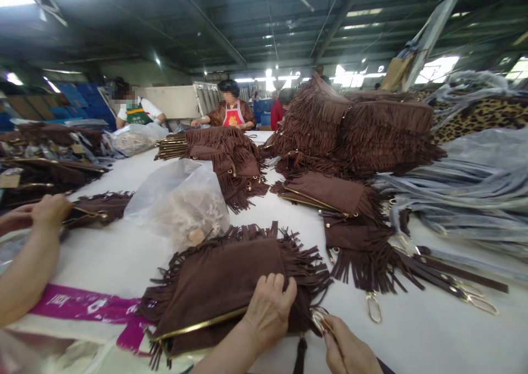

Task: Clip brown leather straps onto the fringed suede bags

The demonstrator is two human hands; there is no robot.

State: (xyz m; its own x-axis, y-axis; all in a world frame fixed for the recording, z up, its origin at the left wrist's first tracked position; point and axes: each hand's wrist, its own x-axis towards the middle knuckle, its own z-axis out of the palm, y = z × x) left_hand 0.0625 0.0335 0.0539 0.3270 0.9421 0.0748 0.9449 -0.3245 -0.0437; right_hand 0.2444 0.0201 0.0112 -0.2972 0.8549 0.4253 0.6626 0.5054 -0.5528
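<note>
A brown suede fringed bag (pixel 223 286) with a gold zipper lies flat on the white table (pixel 412 330) in front of me. My left hand (pixel 268 311) rests on the bag's right part, its fingers curled over the suede and gripping it. Just right of it, my right hand (pixel 344 349) pinches a gold metal clasp (pixel 319 318) at the bag's corner; a dark strap (pixel 300 357) hangs below.
Piles of brown fringed bags (pixel 355 126) and loose straps with gold clasps (pixel 449 286) fill the right side. A clear plastic bag (pixel 181 198) lies at centre left. A co-worker's hand (pixel 45 212) touches another bag (pixel 99 206) at left. Two people work at the far end.
</note>
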